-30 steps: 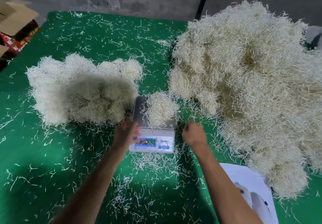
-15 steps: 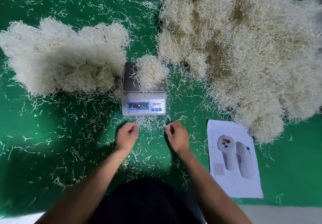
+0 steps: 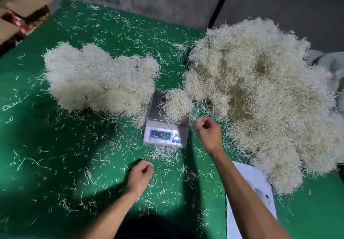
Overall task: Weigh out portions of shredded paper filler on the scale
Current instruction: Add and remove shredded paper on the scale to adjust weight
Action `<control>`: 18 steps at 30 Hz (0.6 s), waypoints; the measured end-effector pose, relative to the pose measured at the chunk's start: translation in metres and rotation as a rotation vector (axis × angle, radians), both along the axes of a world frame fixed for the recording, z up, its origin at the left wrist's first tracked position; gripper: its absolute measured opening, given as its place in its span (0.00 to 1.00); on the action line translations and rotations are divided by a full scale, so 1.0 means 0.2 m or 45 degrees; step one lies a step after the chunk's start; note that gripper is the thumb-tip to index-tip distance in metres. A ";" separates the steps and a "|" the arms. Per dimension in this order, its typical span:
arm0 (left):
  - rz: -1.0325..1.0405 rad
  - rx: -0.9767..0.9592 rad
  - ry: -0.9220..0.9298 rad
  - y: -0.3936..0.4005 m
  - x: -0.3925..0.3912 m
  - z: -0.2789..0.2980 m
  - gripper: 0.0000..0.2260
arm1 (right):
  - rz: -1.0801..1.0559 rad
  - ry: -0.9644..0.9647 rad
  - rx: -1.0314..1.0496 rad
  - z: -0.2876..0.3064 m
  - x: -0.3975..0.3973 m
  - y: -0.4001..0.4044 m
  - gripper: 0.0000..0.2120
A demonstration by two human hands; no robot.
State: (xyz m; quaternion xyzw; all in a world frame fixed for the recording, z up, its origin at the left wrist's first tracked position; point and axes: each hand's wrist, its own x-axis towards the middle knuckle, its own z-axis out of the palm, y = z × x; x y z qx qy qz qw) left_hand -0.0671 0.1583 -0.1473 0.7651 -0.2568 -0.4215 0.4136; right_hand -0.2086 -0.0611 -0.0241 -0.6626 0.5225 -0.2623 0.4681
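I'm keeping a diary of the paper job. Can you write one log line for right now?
scale: small clump on pan | left hand: curled, above mat | right hand: curled, beside scale | readout: unreadable

Scale (image 3: 165,127) display reading blurred beyond legibility; white paper sheet (image 3: 249,186) partly hidden under the right forearm, cut off below.

Two bare forearms, no sleeves, watch or rings showing. Left hand (image 3: 141,174) and right hand (image 3: 207,131) ungloved. Dark, near-black garment (image 3: 149,227) at 6 o'clock, bottom edge; its type can't be told.
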 end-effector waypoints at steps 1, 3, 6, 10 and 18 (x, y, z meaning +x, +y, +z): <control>0.021 -0.002 0.028 0.00 0.00 0.00 0.03 | 0.032 -0.007 -0.047 0.07 0.06 -0.05 0.03; 0.039 -0.024 0.055 0.00 0.01 -0.01 0.03 | 0.063 -0.020 -0.117 0.18 0.17 -0.12 0.05; 0.053 -0.057 0.064 0.01 0.01 0.00 0.03 | 0.038 -0.048 -0.272 0.31 0.31 -0.21 0.09; 0.081 -0.073 0.113 0.01 0.02 0.01 0.02 | -0.001 0.069 -0.474 0.40 0.44 -0.30 0.18; 0.115 -0.070 0.167 0.00 0.05 -0.01 0.03 | -0.127 0.187 -0.504 0.39 0.51 -0.34 0.23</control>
